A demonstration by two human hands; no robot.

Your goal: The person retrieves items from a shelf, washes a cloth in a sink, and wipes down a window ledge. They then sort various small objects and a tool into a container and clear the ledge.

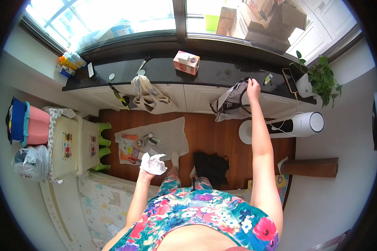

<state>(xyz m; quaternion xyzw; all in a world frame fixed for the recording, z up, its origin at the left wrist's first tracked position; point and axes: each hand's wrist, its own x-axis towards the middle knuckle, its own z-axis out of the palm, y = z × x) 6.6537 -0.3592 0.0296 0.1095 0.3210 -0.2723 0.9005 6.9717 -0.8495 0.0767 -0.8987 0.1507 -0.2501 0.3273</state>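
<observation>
A crumpled white tissue or cloth [154, 164] rests in my left hand [147, 175], covering most of the fingers. My right arm reaches forward to the dark counter edge. There my right hand [253, 88] grips the top of a grey, partly see-through bag [227, 105] with black trim, which hangs down in front of the white cabinet doors. Below my left hand, a white cloth [172, 131] is spread on the wooden floor, with several small items [138, 144] on its left part. A black fabric item [211, 168] lies by my feet.
The black counter [157, 70] carries a tissue box [186, 62], a phone on a cable [289, 80] and a potted plant [323, 78]. A canvas bag [154, 97] hangs from its edge. At right stands a white tower appliance [306, 124]; at left, cream storage drawers [64, 144].
</observation>
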